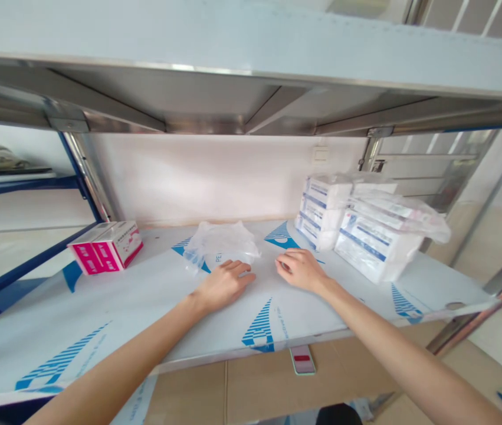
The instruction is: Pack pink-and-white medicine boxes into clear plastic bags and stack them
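Forearms (392, 348) outstretched, left grip (224, 286) and right grip (301, 270) loosely spread, empty (plastic bag (220, 245) beyond).

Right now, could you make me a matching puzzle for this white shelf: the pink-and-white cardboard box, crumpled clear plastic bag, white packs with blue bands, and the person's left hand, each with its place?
Things:
1 pink-and-white cardboard box
2 crumpled clear plastic bag
3 white packs with blue bands
4 left hand

Places on the white shelf:
A right end, piled up
B just in front of the bag
C left end
D middle, by the back wall

Pairs: 1-C, 2-D, 3-A, 4-B
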### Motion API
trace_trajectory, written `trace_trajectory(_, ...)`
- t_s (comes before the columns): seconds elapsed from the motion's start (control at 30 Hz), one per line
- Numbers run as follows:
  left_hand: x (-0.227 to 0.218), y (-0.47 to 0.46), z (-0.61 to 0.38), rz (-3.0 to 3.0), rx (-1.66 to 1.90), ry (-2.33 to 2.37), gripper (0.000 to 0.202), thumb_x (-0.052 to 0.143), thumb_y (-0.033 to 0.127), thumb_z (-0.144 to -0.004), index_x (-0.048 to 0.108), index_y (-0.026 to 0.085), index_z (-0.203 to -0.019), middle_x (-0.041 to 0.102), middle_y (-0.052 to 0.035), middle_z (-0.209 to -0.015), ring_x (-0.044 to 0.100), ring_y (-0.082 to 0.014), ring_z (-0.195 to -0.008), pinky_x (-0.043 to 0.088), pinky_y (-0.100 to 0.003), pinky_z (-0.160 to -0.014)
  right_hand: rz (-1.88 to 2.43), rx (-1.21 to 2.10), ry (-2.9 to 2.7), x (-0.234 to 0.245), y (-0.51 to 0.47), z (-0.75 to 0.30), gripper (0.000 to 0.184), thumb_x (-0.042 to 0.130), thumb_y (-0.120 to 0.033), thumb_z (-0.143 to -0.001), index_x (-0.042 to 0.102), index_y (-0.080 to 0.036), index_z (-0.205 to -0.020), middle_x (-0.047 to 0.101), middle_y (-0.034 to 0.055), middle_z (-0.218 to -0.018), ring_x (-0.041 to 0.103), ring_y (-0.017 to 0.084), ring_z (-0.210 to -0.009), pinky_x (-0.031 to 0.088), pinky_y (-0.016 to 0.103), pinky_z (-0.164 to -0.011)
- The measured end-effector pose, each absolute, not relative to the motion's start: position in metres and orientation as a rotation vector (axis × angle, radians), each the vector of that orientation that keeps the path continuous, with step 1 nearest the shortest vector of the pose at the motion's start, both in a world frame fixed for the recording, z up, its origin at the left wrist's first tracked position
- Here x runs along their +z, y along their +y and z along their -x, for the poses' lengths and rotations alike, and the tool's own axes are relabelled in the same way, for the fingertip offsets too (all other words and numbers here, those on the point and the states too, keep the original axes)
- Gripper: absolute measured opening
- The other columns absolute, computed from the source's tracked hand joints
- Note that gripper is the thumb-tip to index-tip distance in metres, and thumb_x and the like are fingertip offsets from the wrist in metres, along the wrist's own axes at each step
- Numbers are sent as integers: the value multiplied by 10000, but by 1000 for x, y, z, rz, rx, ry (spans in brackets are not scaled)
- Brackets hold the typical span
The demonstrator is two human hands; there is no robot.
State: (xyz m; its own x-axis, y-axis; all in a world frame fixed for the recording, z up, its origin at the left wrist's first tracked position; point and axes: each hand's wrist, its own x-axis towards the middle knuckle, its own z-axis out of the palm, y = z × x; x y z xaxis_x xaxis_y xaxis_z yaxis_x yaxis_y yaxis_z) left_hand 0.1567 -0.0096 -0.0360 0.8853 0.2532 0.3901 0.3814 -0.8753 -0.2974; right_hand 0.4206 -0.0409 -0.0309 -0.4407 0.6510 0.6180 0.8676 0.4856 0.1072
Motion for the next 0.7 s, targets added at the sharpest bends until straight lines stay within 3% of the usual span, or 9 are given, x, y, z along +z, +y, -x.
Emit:
trace_trajectory(0.17, -35, -24, -195, 2767, -599, -461, 233, 550, 104, -885, 653, 201, -1069, 684, -73, -1087, 649, -237, -983, 517, -367, -850, 1305, -512, -2184, -38, -43, -428, 202, 608, -100, -800, 590, -197, -624, 642, 0, -632, 583, 142, -619, 371, 248, -598)
trace_trajectory(0.33, -34, -18, -230, 2744, -742, -583, 220, 491, 117, -910, 650, 152, -1059, 674, -113, -1066, 631, -252, -974, 508, -389, -867, 1383, -547, -1997, -31, -47, -427, 186, 601, -119, -807, 616, -210, -646, 647, 1, -632, 588, 155, -615, 406, 262, -599)
trace_trajectory(0.5, -39, -23, -237, 2770, -776, -499, 233, 504, 125, -894, 651, 163, -1071, 671, -116, -1105, 626, -254, -982, 509, -398, -868, 1416, -752, -1633, 11, -85, -468, 225, 473, -146, -900, 666, -196, -796, 678, 83, -782, 612, 229, -796, 478, 358, -785)
trace_trajectory(0.63, -34, -30, -247, 2779, -752, -406, 230, 520, 130, -876, 651, 165, -1062, 679, -120, -1102, 625, -275, -1011, 508, -423, -863, 1292, -1124, -1332, 60, -113, -515, 148, 562, -202, -866, 708, -212, -846, 704, 80, -800, 609, 288, -922, 482, 445, -886)
trace_trajectory(0.7, -30, -33, -259, 2785, -746, -397, 229, 526, 132, -870, 649, 169, -1060, 681, -118, -1110, 629, -273, -1008, 508, -421, -856, 1377, -1228, -1202, 76, -117, -535, 204, 586, -249, -849, 728, -190, -983, 728, 115, -948, 569, 344, -1064, 447, 506, -929)
